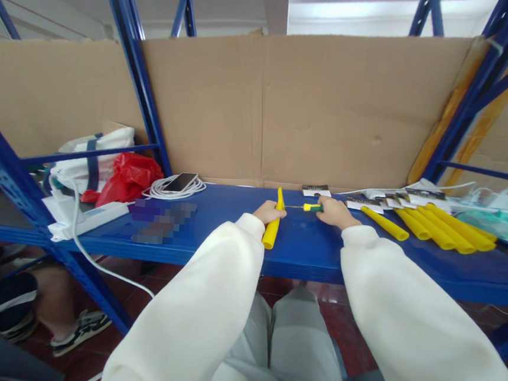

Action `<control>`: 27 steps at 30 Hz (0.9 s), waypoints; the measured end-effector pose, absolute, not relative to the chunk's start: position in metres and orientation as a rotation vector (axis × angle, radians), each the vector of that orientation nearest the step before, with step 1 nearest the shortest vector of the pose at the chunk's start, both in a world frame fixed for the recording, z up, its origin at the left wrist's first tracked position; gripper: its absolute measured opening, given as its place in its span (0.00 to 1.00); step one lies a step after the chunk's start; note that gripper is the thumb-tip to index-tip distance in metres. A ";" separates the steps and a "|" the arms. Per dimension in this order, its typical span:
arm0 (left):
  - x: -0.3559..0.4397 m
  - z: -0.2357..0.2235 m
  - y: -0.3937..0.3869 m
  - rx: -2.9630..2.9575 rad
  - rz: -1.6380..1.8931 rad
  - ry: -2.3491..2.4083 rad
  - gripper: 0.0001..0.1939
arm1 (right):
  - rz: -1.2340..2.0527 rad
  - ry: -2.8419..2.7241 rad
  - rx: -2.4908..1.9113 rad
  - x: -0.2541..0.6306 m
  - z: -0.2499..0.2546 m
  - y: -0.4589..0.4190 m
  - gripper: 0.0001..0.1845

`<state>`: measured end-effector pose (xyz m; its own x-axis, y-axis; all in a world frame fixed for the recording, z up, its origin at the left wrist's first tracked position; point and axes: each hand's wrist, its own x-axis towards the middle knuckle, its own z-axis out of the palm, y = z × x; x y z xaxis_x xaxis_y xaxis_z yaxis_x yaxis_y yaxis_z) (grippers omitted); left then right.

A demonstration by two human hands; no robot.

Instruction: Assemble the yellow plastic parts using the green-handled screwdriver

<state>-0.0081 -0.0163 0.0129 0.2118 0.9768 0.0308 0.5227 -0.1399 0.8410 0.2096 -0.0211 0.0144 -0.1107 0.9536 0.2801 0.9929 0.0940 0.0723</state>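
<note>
My left hand (pixel 270 212) is closed around a yellow tube (pixel 271 234), wide at its near end and narrow at its far end, above the blue shelf (pixel 225 212). A screwdriver (pixel 313 207) with a yellow and green handle is gripped in my right hand (pixel 334 212). Its thin shaft points left and its tip reaches the side of the yellow tube; whether it goes in, I cannot tell. Just right of my right hand lies a single yellow tube (pixel 384 223), with a row of several more yellow tubes (pixel 448 230) beyond it.
Small black-and-white cards (pixel 316 190) lie at the back. On the left are a phone (pixel 180 182) on a coiled white cable (pixel 158 189), a red bag (pixel 130 177) and a power strip (pixel 95 218). A cardboard panel (pixel 323 113) and blue posts (pixel 135 55) border the shelf. Another person's leg (pixel 55 303) shows lower left.
</note>
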 end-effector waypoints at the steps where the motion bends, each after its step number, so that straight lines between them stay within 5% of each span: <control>1: -0.008 0.013 -0.016 1.769 0.801 1.402 0.09 | -0.358 -2.185 -1.991 0.210 0.014 -0.021 0.17; 27: -0.010 0.007 -0.008 1.818 0.777 1.428 0.04 | -0.370 -2.132 -1.934 0.208 0.018 -0.024 0.18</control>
<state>-0.0098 -0.0078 0.0073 0.2164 0.9755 0.0403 0.5637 -0.1585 0.8106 0.2084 -0.0242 0.0179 -0.0959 0.9349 0.3418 0.9954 0.0924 0.0268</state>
